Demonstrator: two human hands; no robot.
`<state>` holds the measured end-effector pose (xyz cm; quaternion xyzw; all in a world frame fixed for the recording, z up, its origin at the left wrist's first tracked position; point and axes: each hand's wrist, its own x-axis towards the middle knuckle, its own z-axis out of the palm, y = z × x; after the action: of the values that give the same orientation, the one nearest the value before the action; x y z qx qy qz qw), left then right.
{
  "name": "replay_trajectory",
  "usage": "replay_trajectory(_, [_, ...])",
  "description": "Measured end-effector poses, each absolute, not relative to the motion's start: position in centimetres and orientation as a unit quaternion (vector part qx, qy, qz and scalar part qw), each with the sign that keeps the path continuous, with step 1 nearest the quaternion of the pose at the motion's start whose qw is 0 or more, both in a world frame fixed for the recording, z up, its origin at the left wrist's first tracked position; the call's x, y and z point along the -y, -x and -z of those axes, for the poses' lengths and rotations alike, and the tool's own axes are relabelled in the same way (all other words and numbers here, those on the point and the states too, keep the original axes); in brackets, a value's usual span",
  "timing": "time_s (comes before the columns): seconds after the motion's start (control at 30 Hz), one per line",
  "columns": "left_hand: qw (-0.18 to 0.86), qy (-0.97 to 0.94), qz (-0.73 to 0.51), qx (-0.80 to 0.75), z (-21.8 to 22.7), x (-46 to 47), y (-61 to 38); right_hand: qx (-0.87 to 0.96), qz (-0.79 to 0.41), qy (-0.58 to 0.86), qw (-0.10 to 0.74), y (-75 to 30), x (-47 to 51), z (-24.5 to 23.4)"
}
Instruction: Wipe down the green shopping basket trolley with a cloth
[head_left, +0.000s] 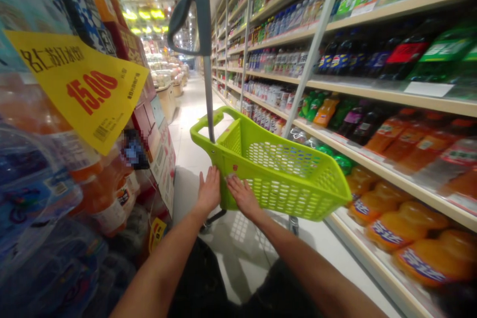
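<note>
A lime-green rolling shopping basket (294, 198) stands in front of me, its side turned towards me and its inside bare. From its left end rises a metal pole with a dark grey loop handle (203, 20). My left hand (209, 190) lies open at the basket's left end, fingers stretched upward. Beside it, my right hand (243, 197) is laid with extended fingers against the near side wall. Something small and pale shows at the right fingertips, too blurred to name. A little red mark sits on the wall just above that hand.
Shelves of drink bottles (406, 134) line the right side, with large orange bottles (421, 253) at the bottom. Stacked bottle packs (33, 184) stand close on the left, under a yellow price sign (85, 87). Between them a pale floor aisle (190, 94) runs ahead.
</note>
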<state>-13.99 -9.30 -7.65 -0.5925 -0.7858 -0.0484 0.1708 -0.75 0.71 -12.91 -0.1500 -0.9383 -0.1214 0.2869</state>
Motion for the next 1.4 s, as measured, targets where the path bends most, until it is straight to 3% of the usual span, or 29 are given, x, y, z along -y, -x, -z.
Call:
replay_trajectory(0.23, [0.176,0.549,0.059,0.815,5.8,9.1,15.7,0.897,0.117,0.146,0.402,4.4,-0.7,6.3])
replay_trajectory(0.57, [0.152,0.578,0.05,0.8,7.1,10.0,14.8,0.94,0.125,0.132,0.289,3.0,-0.4,10.7])
replay_trajectory(0.77, [0.166,0.529,0.07,0.829,5.6,10.2,16.5,0.911,0.14,0.116,0.371,5.7,-0.1,4.4])
replay_trajectory(0.87, [0.168,0.512,0.071,0.839,4.4,10.4,17.0,0.911,0.145,0.114,0.368,7.5,-0.6,2.3])
replay_trajectory(1.23, [0.163,0.543,0.05,0.822,6.4,11.6,16.4,0.967,0.145,0.078,0.195,4.8,0.3,13.0])
replay_trajectory(1.3, [0.162,0.548,0.052,0.819,6.4,11.4,16.3,0.966,0.14,0.081,0.201,4.4,0.4,12.8])
replay_trajectory(1.4, [0.167,0.543,0.061,0.821,5.7,10.9,16.3,0.945,0.138,0.094,0.282,4.8,0.4,9.9])
